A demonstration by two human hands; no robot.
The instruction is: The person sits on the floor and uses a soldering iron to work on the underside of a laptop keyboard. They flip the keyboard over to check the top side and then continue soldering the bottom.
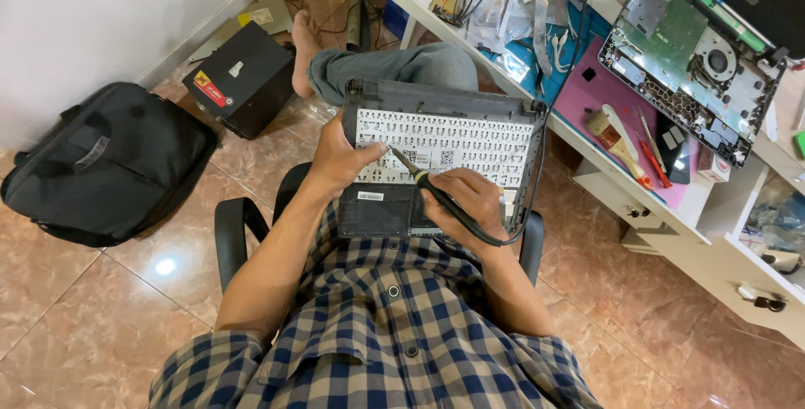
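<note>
On my lap lies an upturned laptop top cover (pixel 381 208), dark grey, with the white back of its keyboard (pixel 461 137) facing up. My left hand (pixel 340 162) grips the cover's left edge, thumb resting on the white plate. My right hand (pixel 470 204) holds a soldering iron (pixel 428 183) like a pen. Its metal tip touches the keyboard back near the left middle. The iron's black cable loops off to the right and runs up along the cover's edge to the desk.
A white desk (pixel 671 233) on the right carries an opened laptop base (pixel 696 57) with circuit board and fan, a pink mat (pixel 587 95), a brush (pixel 616 141), screwdrivers and loose parts. A black backpack (pixel 109 162) and a black box (pixel 239 78) sit on the tiled floor at left.
</note>
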